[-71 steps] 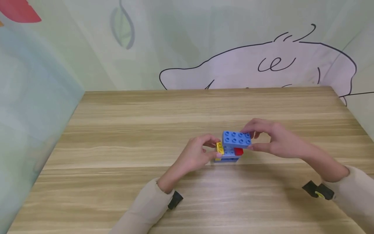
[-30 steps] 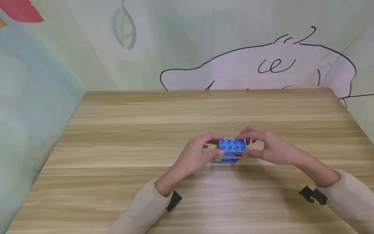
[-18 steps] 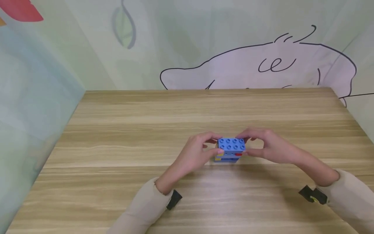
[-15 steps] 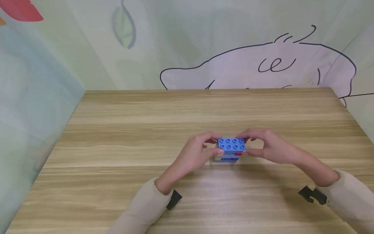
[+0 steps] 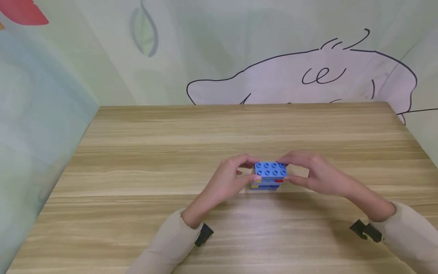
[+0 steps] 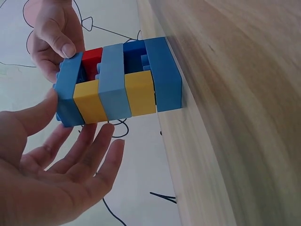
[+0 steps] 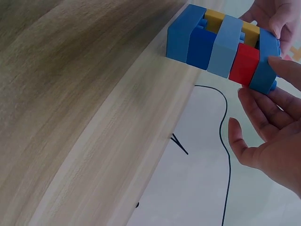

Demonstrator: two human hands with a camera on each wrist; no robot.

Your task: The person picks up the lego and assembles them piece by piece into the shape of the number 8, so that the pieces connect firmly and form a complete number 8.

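Note:
A stack of toy building bricks stands on the table, topped by a blue eight-stud brick (image 5: 270,169). My left hand (image 5: 227,177) pinches that top brick at its left end, thumb in front and fingers behind. At the right end, my right hand (image 5: 319,173) holds the same brick between thumb and fingers. Below it, the left wrist view shows a yellow brick (image 6: 91,102), a light blue brick (image 6: 114,84), another yellow brick (image 6: 140,93) and a blue bottom brick (image 6: 164,75). The right wrist view shows a red brick (image 7: 244,63) and a dark blue brick (image 7: 201,48) on the other end.
The wood-grain table (image 5: 154,152) runs back to a curtain-like backdrop (image 5: 219,49) with a line drawing. A similar pale panel (image 5: 41,114) borders the left side. Dark wrist straps (image 5: 204,234) show at both sleeves.
The top blue brick, earlier held tilted above the stack by my right hand, has come down and left onto it. My left fingers moved up from the yellow brick to it. Lately, little moves.

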